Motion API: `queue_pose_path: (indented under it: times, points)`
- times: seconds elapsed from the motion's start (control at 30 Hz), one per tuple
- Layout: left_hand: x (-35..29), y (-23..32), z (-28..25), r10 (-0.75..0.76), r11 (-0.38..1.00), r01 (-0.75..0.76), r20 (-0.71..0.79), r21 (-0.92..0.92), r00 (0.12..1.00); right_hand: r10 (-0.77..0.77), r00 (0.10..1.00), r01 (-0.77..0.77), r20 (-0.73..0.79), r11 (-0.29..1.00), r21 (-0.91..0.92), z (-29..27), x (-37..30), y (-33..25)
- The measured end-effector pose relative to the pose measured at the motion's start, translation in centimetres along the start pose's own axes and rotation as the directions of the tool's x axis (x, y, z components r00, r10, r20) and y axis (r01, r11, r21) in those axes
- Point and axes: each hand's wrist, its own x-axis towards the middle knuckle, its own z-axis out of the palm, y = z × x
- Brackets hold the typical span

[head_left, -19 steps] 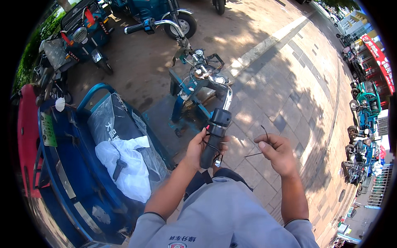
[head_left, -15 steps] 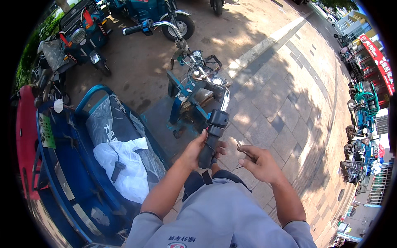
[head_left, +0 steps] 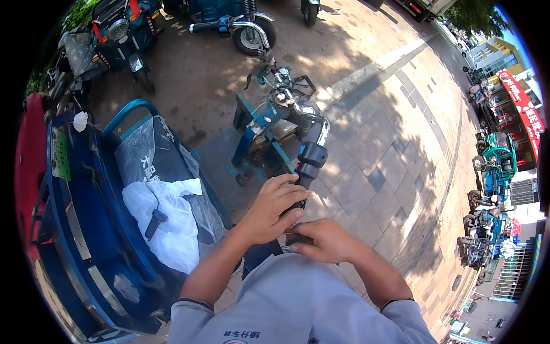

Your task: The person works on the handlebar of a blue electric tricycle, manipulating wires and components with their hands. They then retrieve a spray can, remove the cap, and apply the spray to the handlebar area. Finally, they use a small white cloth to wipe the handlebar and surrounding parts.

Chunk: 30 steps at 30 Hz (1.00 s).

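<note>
A chrome handlebar (head_left: 324, 133) runs toward me, with a black switch housing (head_left: 313, 154) and a black rubber grip (head_left: 294, 207) at its near end. My left hand (head_left: 274, 211) is wrapped over the grip from the left, its thumb toward my body. Close against the grip's near end, my right hand (head_left: 323, 241) is closed, fingers curled inward. Something small and dark shows between its fingers, mostly hidden. The bar joins a bare front frame (head_left: 252, 129) of blue metal with exposed cables.
To my left is a blue cargo bed (head_left: 109, 229) holding a plastic-wrapped dark seat (head_left: 146, 152), a white cloth (head_left: 163, 246) and a loose black handlebar grip (head_left: 155, 222). More three-wheelers (head_left: 117, 43) stand at the far left. Paving (head_left: 372, 183) lies right; parked vehicles (head_left: 487, 223) line the far side.
My right hand, which held a thin dark tool apart from the bar, has moved left to the grip's end. My left hand has shifted from beneath the grip to over it.
</note>
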Motion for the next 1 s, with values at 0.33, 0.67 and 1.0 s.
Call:
queue_pose_path:
  times: [0.33,0.67,1.0]
  points:
    - [-4.6,0.2,-1.1,0.046,0.982,-0.051,0.03,0.179,0.998,0.307,0.948,-0.243,-0.088,0.871,0.427,-3.1,-4.9,0.4]
    - [-7.3,2.4,1.1,-0.592,0.63,0.449,-0.019,-0.634,0.805,0.202,0.943,0.031,-0.264,0.738,0.674,-0.1,-3.6,-0.8]
    - [-6.8,2.8,1.3,-0.475,0.268,0.368,0.21,-0.89,0.855,0.025,0.976,0.16,-0.215,0.586,0.795,1.9,-1.9,-0.7]
